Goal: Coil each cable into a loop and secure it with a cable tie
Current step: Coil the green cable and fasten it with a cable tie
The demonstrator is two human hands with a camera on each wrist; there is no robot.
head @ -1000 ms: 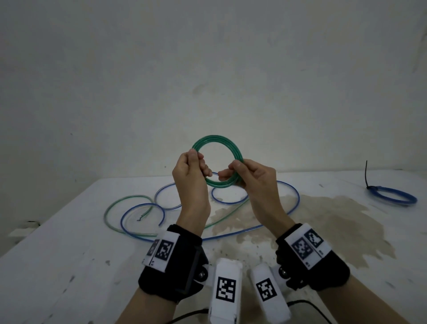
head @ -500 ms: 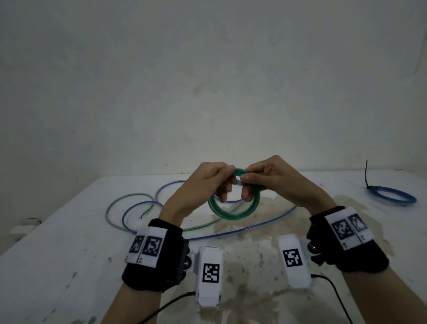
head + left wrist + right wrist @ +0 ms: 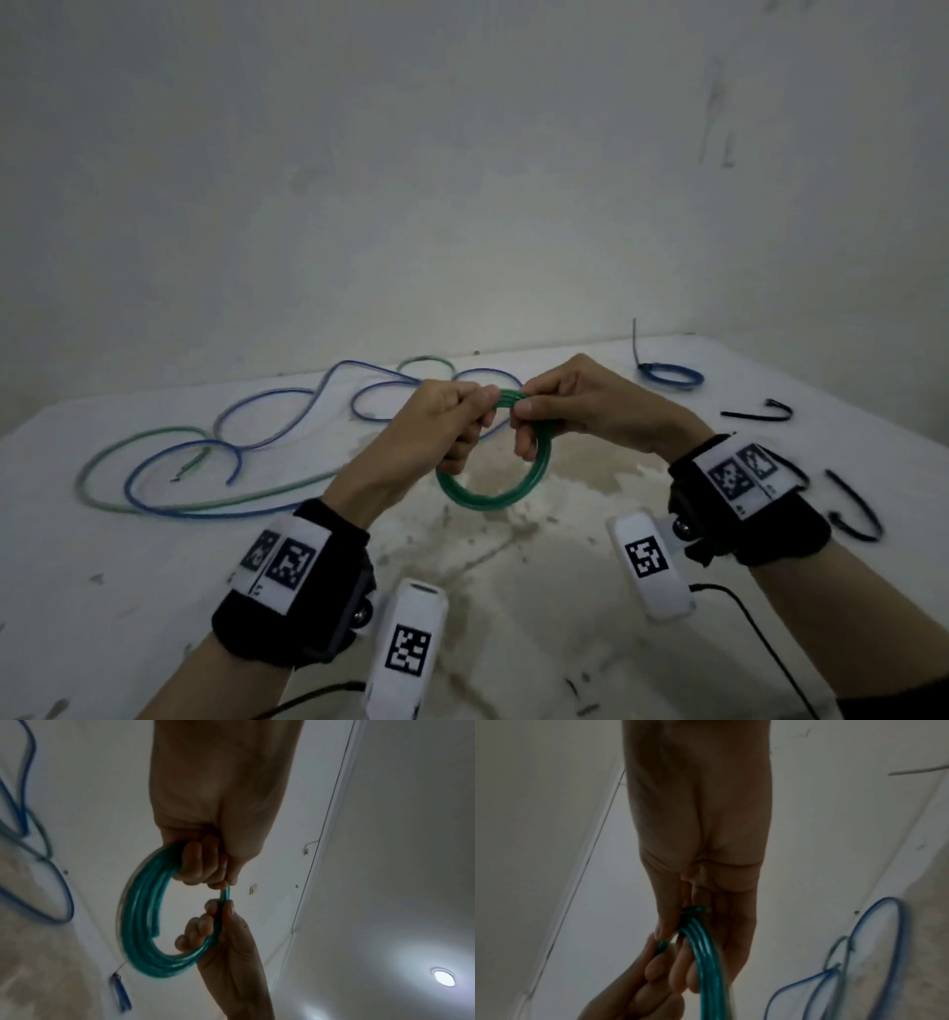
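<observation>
A green cable coil [image 3: 493,493] of several turns hangs in the air over the white table [image 3: 128,565], held at its top by both hands. My left hand [image 3: 452,411] grips the coil [image 3: 144,923] with curled fingers on its left side. My right hand [image 3: 554,406] pinches the strands [image 3: 703,949] between thumb and fingers right beside it. Loose blue cable [image 3: 215,473] and a loose green cable [image 3: 128,447] lie tangled on the table behind and to the left.
A tied blue coil [image 3: 667,372] with a black tie tail sits at the far right by the wall. Black cable ties [image 3: 760,411] [image 3: 857,509] lie on the table to the right. A brownish stain covers the table's middle.
Both hands turned over and lowered, so the green coil now hangs below the fingers instead of standing above them. The head view also dipped, showing more of the table on the right.
</observation>
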